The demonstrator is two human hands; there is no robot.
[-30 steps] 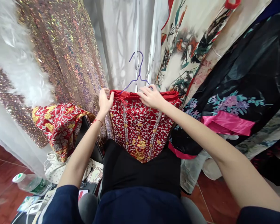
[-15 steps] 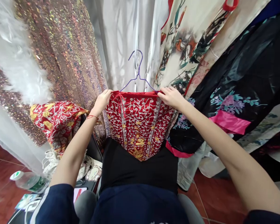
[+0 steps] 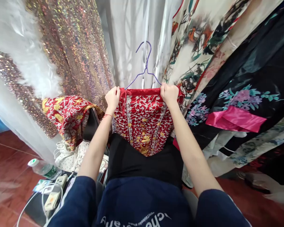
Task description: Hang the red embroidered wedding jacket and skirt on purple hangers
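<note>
A red bodice (image 3: 142, 121) stitched with silver and gold patterns hangs on a purple wire hanger (image 3: 144, 71) in front of me. My left hand (image 3: 112, 98) grips its top left corner with the fingers curled over the edge. My right hand (image 3: 169, 93) is closed on the top right corner, by the hanger's arm. The bodice's pointed lower edge lies against the black cloth on my lap.
A sequined gown (image 3: 68, 50) and white feathers (image 3: 30, 63) hang at left, printed robes (image 3: 229, 72) at right. A matching red embroidered piece (image 3: 66, 115) drapes over a chair. A water bottle (image 3: 44, 169) and a power strip (image 3: 53, 194) lie on the red tiled floor.
My right hand has slid from the middle of the top edge out to the right corner and closed on it. Both hands have drawn closer, and my view has shifted.
</note>
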